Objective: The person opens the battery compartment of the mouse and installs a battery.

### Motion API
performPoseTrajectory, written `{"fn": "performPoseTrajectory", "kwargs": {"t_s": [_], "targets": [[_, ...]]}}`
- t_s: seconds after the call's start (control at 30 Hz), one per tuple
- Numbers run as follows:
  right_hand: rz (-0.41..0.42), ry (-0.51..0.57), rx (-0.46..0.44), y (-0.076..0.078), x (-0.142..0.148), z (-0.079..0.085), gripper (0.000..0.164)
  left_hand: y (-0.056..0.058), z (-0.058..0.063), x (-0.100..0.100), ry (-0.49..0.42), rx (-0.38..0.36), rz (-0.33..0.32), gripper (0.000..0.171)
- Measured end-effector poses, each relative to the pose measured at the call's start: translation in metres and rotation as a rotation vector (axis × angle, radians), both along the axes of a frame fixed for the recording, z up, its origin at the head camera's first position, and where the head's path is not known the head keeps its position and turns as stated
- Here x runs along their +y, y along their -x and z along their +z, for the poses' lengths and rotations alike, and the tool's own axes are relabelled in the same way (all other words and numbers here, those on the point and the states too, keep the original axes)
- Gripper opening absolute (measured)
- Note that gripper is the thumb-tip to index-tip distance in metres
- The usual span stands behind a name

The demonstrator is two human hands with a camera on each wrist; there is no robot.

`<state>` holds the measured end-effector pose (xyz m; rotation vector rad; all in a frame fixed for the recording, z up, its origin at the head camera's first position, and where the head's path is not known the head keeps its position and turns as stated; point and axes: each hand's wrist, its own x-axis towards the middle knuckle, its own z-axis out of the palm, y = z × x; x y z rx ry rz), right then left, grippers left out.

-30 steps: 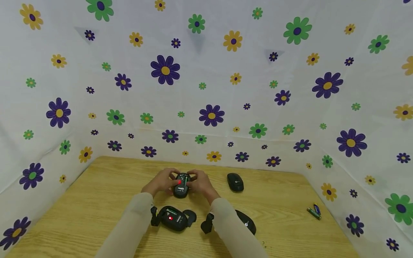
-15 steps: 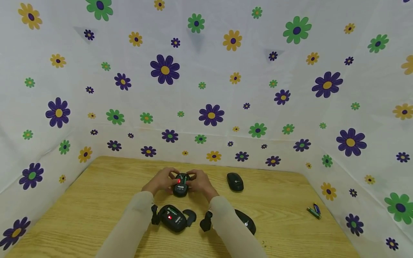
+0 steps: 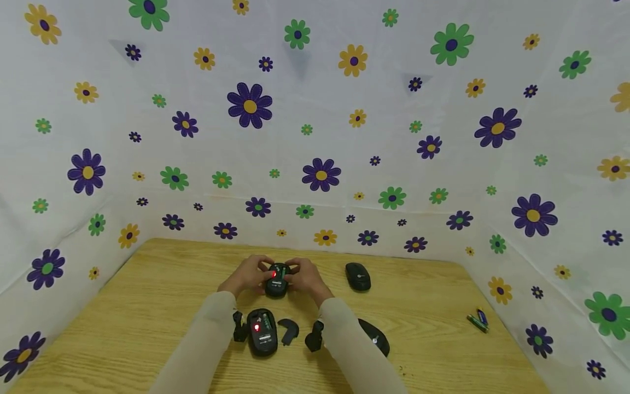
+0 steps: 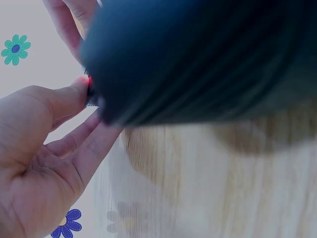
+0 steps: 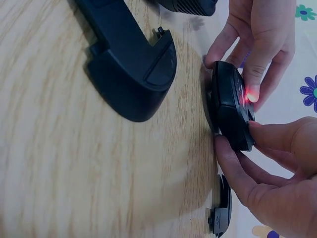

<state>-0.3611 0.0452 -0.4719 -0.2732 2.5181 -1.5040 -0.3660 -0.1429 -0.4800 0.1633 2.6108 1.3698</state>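
Note:
An upturned black computer mouse point(image 3: 276, 285) is held between both hands toward the back of the table, its battery slot and red light showing. My left hand point(image 3: 248, 276) grips its left side, thumb on the underside near the light. From the right, my right hand point(image 3: 306, 278) grips it too, thumb at the battery slot, where a green battery shows. Nearer me lies a second upturned mouse point(image 3: 262, 335), lit red with a green battery inside. Beside it is a loose curved battery cover point(image 3: 289, 331). This nearer mouse point(image 4: 198, 59) blurs across the left wrist view.
An upright mouse point(image 3: 358, 277) sits right of the hands; another mouse point(image 3: 376, 338) is partly hidden by the right sleeve. Two loose batteries point(image 3: 478, 323) lie at the far right. Another dark tabbed piece point(image 5: 224, 208) shows below the right hand. Flowered cloth encloses the table.
The nearer upturned mouse has turned from slanting to pointing nearly straight away from me, and a gap now separates it from the battery cover. Both hands keep their grip with little movement.

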Motion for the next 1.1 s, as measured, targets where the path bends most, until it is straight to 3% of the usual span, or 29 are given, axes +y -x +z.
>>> {"fn": "performPoseTrajectory", "kwargs": {"t_s": [0.6,1.1], "targets": [[-0.006,0.002,-0.013,0.0010,0.0003,-0.0030,0.039,0.0014,-0.0022,-0.0026,-0.021,0.007,-0.027,0.038],[0.021,-0.013,0.006,-0.0027,0.0075,0.0044,0.041,-0.0043,0.0075,-0.0040,-0.024,-0.003,-0.039,0.041]]}}
